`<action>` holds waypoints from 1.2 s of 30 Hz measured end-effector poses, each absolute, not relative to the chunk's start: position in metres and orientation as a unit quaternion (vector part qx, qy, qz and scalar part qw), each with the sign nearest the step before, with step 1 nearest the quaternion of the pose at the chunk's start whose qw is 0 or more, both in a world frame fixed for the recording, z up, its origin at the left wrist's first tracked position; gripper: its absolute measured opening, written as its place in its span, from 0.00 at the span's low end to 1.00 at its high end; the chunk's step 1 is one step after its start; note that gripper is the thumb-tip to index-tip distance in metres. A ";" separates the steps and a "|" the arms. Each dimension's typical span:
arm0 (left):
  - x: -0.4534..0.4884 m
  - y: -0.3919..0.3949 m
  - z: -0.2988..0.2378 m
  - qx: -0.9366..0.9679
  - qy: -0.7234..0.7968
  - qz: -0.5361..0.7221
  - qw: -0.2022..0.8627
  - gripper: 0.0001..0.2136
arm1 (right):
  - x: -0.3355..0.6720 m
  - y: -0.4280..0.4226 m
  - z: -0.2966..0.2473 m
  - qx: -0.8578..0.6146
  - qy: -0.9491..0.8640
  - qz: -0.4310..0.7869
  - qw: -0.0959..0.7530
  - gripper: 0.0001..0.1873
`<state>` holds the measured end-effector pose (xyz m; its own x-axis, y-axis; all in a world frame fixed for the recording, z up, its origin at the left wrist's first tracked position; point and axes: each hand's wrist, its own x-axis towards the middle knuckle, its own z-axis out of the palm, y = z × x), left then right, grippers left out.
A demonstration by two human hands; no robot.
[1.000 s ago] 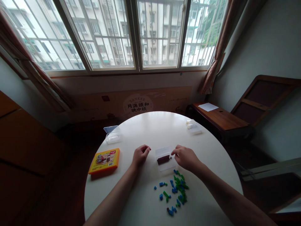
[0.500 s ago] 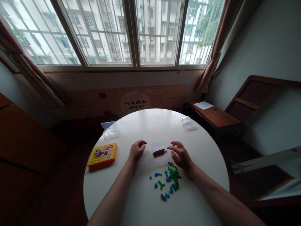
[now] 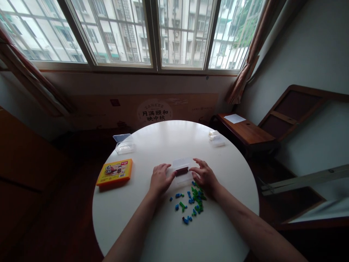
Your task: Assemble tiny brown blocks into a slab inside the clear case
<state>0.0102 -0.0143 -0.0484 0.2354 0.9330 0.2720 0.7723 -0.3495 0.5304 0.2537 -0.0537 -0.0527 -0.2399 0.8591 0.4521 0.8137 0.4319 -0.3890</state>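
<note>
A small clear plastic box (image 3: 182, 163) with a row of dark brown pieces (image 3: 181, 171) in it lies open on the round white table (image 3: 169, 142). My left hand (image 3: 160, 179) rests on the table with fingers stretched out, its fingertips touching the box's left edge. My right hand (image 3: 203, 176) is at the box's right edge, fingers spread and slightly curled. Neither hand holds anything. Several small blue and green bricks (image 3: 192, 202) lie scattered just in front of the box, between my wrists.
An orange box (image 3: 114, 172) lies near the table's left edge. A clear open box (image 3: 124, 143) stands behind it and another clear box (image 3: 216, 138) at the far right. A wooden side table (image 3: 245, 131) with a paper stands to the right, below the window.
Both hands have closed in on the clear box; the left hand has uncurled and reached right to its edge. The camera has tipped down, so everything sits higher in view.
</note>
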 end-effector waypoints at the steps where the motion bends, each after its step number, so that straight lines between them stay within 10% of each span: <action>1: 0.012 -0.015 -0.049 0.776 0.551 0.274 0.139 0.21 | 0.253 -0.054 -0.052 -0.534 -0.787 0.033 0.306 0.15; 36: 0.015 -0.019 -0.054 0.804 0.550 0.212 0.087 0.19 | 0.247 -0.050 -0.055 -0.541 -0.794 -0.012 0.278 0.17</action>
